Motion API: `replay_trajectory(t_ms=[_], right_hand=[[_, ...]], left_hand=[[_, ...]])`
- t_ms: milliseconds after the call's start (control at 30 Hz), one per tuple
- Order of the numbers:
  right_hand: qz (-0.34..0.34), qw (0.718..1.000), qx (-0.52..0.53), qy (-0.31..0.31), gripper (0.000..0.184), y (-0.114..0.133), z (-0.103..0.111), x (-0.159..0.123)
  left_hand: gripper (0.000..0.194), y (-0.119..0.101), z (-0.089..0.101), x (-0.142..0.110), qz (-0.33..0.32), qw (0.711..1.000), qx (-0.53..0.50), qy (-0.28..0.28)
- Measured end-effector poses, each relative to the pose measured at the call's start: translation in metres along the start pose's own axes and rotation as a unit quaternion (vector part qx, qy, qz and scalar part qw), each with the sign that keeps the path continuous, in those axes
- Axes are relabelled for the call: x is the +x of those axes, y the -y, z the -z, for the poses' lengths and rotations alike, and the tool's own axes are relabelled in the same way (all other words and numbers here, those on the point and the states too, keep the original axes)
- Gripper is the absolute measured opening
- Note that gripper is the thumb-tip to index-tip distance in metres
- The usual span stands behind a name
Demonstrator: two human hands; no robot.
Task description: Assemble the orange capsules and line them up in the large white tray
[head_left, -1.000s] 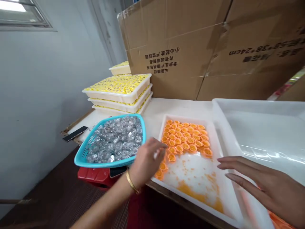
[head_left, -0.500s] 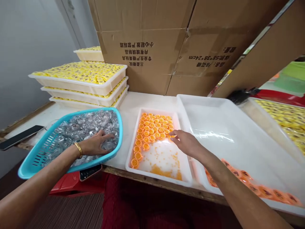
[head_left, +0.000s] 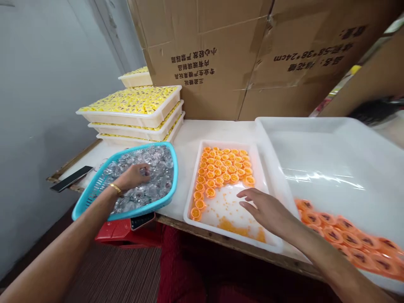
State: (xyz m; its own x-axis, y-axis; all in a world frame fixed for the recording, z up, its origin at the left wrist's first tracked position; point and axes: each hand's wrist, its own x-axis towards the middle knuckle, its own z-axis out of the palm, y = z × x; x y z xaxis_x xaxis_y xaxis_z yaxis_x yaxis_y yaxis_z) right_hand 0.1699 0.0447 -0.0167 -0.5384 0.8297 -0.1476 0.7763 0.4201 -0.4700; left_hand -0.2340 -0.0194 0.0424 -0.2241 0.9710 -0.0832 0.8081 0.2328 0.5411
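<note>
The left hand (head_left: 136, 176) is now curled near the blue plastic basket's right edge (head_left: 175, 168), clear plastic pieces (head_left: 158, 185) perhaps picked, but grip can't be told.

upside-down black chinese print (head_left: 193, 65) on the cardboard (head_left: 217, 101), including "小心轻放", with "58*38*24cm" farther right

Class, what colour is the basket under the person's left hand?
The basket is light blue; head view.

Head-worn cam's facing fwd & down, counter (head_left: 217, 129) close below, L hand (head_left: 134, 176) & R hand (head_left: 265, 206) near, cardboard (head_left: 202, 25) farther back.
</note>
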Motion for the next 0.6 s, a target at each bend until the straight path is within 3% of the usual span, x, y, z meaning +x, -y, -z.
replay_trajectory(t_ms=[133, 233, 333, 400, 500, 600], right_hand=[[-0.003, 1.0, 0.006, 0.014, 0.028, 0.009, -0.005, -0.005], [-0.016, 0.999, 0.005, 0.028, 0.028, 0.021, -0.011, -0.004], [-0.051, 0.998, -0.005, 0.043, 0.029, 0.032, -0.022, 0.001], [-0.057, 0.998, 0.002, 0.039, 0.029, 0.037, -0.029, 0.006], [-0.054, 0.998, 0.023, 0.024, 0.031, 0.041, -0.039, 0.015], [-0.057, 0.998, 0.023, 0.016, 0.033, 0.044, -0.042, 0.021]], left_hand=[[0.019, -0.033, 0.009, -0.008, 0.05, 0.994, -0.078, -0.064], [0.02, -0.076, -0.002, -0.003, -0.001, 0.995, -0.069, -0.068], [0.02, -0.119, -0.037, 0.015, -0.116, 0.99, -0.069, -0.028], [0.015, -0.14, -0.069, 0.031, -0.17, 0.985, -0.013, -0.002], [0.011, -0.157, -0.113, 0.055, -0.182, 0.979, 0.089, 0.028], [0.014, -0.162, -0.137, 0.069, -0.167, 0.98, 0.105, 0.033]])
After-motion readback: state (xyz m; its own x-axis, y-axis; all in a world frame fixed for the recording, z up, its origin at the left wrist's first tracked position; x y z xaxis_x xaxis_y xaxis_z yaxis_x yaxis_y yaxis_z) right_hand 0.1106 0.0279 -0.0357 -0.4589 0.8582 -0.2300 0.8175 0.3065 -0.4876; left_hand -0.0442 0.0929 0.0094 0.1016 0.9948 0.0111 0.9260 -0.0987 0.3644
